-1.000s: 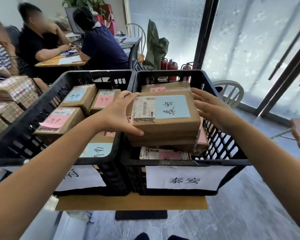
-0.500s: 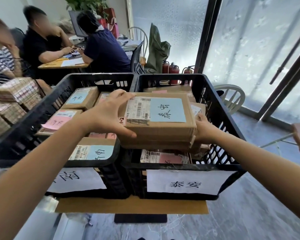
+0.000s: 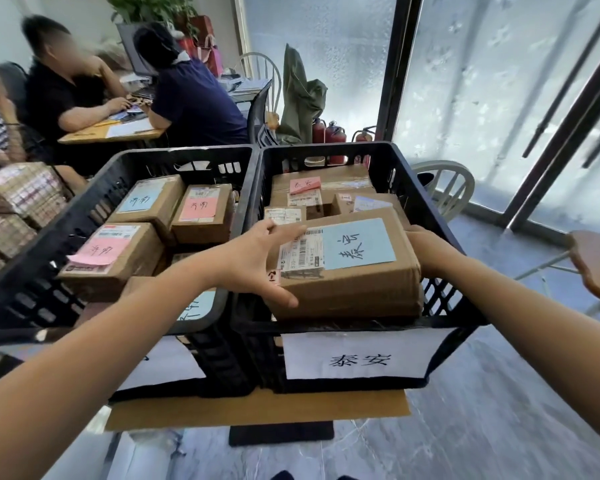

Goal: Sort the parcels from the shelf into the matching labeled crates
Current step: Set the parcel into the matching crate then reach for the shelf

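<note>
A brown cardboard parcel (image 3: 354, 282) with a blue handwritten note and a barcode label sits low in the front of the right black crate (image 3: 326, 151). That crate carries a white paper sign (image 3: 357, 358) on its front wall. My left hand (image 3: 257, 258) grips the parcel's left end, thumb on the front face and fingers on top. My right hand (image 3: 426, 251) holds its right end, with the fingers hidden behind the box. Several other parcels lie deeper in this crate. The left black crate (image 3: 174, 156) holds parcels with pink and blue notes.
Both crates stand on a cardboard sheet (image 3: 257, 410) over a small stand. Stacked parcels (image 3: 18, 199) are at the left. People sit at a table (image 3: 111, 131) behind. Fire extinguishers (image 3: 335, 136), a white chair (image 3: 444, 188) and a wooden stool (image 3: 596, 265) stand near the glass doors.
Both hands have lowered the parcel from above the crate's rim down into the front of the right crate. My right hand moved from open beside it to its right end.
</note>
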The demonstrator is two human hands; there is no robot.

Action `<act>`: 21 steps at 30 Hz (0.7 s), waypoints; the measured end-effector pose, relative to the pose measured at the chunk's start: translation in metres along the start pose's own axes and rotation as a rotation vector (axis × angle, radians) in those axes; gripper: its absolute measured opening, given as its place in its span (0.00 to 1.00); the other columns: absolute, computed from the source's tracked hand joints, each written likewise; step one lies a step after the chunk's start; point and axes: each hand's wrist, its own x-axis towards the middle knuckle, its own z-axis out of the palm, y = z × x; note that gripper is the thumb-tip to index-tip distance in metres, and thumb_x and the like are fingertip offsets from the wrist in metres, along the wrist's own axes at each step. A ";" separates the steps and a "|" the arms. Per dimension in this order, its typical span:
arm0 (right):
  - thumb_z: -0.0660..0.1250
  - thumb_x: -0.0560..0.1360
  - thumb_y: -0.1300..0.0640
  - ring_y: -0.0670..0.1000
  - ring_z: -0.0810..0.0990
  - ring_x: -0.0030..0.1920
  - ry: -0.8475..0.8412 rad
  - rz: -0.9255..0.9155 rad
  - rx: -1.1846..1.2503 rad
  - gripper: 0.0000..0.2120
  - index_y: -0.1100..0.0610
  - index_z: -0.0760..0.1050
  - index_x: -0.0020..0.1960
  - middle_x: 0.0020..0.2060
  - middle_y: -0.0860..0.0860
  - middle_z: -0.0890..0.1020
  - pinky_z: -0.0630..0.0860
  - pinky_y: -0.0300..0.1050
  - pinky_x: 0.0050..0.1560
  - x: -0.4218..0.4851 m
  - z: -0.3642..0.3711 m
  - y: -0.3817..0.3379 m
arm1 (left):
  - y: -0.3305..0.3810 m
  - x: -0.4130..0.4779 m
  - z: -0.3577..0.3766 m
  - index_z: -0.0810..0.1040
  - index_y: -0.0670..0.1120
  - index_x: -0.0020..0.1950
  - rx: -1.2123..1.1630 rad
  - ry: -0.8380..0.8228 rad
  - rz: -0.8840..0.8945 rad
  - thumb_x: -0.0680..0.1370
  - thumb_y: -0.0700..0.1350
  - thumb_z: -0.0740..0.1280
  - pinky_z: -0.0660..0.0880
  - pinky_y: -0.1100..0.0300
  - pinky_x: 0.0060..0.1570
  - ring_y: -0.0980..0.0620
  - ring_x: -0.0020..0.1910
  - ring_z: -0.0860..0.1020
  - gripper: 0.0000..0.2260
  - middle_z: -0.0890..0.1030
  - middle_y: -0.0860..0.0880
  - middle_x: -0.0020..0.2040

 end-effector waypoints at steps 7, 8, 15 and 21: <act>0.67 0.74 0.52 0.61 0.61 0.71 0.001 0.014 -0.033 0.29 0.46 0.62 0.73 0.73 0.55 0.60 0.61 0.55 0.70 -0.004 -0.003 -0.012 | -0.006 0.000 -0.004 0.51 0.64 0.74 0.069 -0.097 -0.036 0.66 0.58 0.74 0.54 0.54 0.72 0.47 0.73 0.55 0.43 0.54 0.50 0.74; 0.68 0.74 0.53 0.60 0.63 0.70 0.011 0.015 -0.016 0.29 0.47 0.63 0.72 0.73 0.55 0.60 0.62 0.54 0.70 -0.004 -0.006 -0.011 | -0.004 0.002 -0.003 0.51 0.64 0.74 0.092 -0.110 -0.043 0.66 0.59 0.74 0.53 0.53 0.72 0.46 0.74 0.54 0.43 0.52 0.49 0.75; 0.74 0.69 0.56 0.57 0.67 0.68 0.105 0.024 0.138 0.30 0.53 0.70 0.69 0.67 0.56 0.68 0.64 0.52 0.68 -0.004 -0.007 -0.010 | -0.008 0.009 0.007 0.49 0.63 0.74 0.167 -0.143 -0.043 0.65 0.59 0.74 0.56 0.54 0.70 0.47 0.72 0.57 0.45 0.57 0.47 0.72; 0.69 0.74 0.54 0.52 0.67 0.69 0.097 -0.121 0.194 0.21 0.53 0.73 0.66 0.67 0.52 0.72 0.63 0.49 0.69 -0.016 -0.021 -0.024 | -0.014 0.008 0.005 0.46 0.69 0.72 0.398 -0.071 -0.041 0.63 0.64 0.73 0.60 0.49 0.69 0.44 0.71 0.56 0.46 0.55 0.45 0.73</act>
